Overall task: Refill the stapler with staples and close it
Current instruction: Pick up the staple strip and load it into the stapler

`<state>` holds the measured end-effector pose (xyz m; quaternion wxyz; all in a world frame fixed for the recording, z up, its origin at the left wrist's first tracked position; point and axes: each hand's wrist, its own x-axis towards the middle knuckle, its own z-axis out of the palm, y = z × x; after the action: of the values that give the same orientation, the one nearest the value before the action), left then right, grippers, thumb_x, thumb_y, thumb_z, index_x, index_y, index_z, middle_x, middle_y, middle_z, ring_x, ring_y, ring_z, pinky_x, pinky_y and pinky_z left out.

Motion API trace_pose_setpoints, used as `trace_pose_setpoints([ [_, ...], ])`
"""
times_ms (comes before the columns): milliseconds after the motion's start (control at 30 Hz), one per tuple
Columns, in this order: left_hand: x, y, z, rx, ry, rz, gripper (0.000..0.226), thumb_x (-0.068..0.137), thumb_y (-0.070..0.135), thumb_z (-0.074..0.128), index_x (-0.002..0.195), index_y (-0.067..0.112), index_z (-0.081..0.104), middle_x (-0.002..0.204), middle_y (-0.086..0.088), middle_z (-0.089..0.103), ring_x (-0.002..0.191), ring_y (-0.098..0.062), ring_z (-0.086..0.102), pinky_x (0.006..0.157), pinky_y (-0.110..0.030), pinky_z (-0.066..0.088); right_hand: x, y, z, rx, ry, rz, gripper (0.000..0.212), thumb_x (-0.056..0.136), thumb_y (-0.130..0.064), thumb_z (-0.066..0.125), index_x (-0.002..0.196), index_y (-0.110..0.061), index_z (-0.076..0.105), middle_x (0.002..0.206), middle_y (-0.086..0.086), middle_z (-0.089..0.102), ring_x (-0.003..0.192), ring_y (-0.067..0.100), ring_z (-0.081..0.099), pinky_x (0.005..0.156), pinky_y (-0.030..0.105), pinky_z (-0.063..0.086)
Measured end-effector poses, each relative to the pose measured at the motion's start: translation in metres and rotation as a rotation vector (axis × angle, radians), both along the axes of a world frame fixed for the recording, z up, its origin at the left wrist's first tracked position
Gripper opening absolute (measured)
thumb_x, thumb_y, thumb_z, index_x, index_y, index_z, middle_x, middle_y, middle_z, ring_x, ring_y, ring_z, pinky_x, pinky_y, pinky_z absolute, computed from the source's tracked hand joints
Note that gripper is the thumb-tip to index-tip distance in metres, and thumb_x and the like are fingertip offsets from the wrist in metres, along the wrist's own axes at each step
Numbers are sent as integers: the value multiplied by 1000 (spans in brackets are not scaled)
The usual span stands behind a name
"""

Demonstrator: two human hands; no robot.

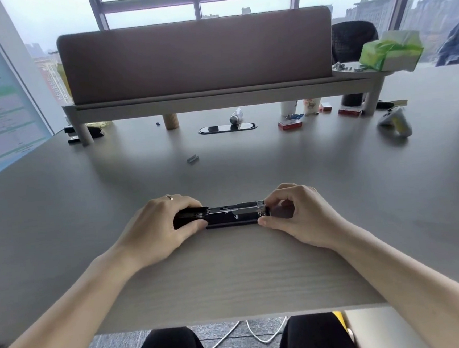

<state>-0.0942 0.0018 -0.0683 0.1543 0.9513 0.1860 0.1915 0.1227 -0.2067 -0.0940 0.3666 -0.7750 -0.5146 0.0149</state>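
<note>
Black stapler (234,215) flat on the desk (232,279) near its front edge, left hand (161,229) clamped over the rear, right hand (295,212) pinching the front end. Loose staple strip (193,158) well beyond (unloaded?). Risk: closing empty, or pinching fingertips.

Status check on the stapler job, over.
Left hand gripping stapler at one end, right hand pinching the other. Stapler flat on desk. Staple strip lying loose beyond. Nothing in the way.

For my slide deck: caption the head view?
Both hands, left and right, grip a black stapler on the desk.
</note>
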Motion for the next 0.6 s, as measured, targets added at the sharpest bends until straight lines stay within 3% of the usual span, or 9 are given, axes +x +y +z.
trace_pose_setpoints([
  [100, -1, -1, 2, -10, 18, 18, 43, 80, 71, 56, 109, 41, 70, 97, 19, 75, 93, -10, 70, 85, -40, 57, 1, -1, 0, -8, -8, -7, 16, 79, -39, 89, 87, -31, 79, 91, -11, 72, 83, 3, 67, 73, 4, 41],
  [233, 0, -3, 6, -8, 88, -1, 51, 81, 74, 51, 114, 40, 70, 103, 19, 75, 97, -9, 70, 89, -38, 57, -1, -2, 1, -21, 18, -12, 24, 81, -49, 84, 96, -31, 80, 95, -11, 75, 87, 4, 70, 80, 15, 50],
  [333, 4, -4, 15, -6, 73, 12, 62, 85, 76, 45, 125, 35, 69, 114, 17, 73, 109, -6, 68, 98, -33, 54, 6, -3, 9, -9, 167, -4, 32, 98, -52, 64, 110, -28, 80, 102, -14, 78, 97, 1, 72, 89, 20, 53],
  [400, 14, 5, 23, -30, 22, 48, 56, 91, 69, 49, 126, 31, 68, 119, 13, 73, 113, -7, 67, 99, -33, 52, 16, 1, 15, -11, 173, -15, 44, 104, -53, 48, 109, -22, 79, 102, -8, 79, 101, 13, 73, 94, 33, 54],
  [467, 33, 19, 30, -43, -9, 98, 44, 96, 56, 58, 125, 25, 69, 122, 8, 74, 114, -13, 68, 96, -30, 50, 28, 9, 18, -27, 44, -38, 47, 105, -47, 44, 105, -15, 78, 100, 2, 78, 100, 23, 71, 93, 41, 54],
  [600, 79, 55, 29, -62, 72, 239, 38, 99, 39, 67, 127, 13, 68, 131, -3, 72, 119, -24, 67, 88, -26, 41, 52, 29, 9, -62, -64, -96, 25, 104, -33, 59, 111, -17, 77, 109, -1, 74, 104, 20, 67, 88, 30, 47],
])
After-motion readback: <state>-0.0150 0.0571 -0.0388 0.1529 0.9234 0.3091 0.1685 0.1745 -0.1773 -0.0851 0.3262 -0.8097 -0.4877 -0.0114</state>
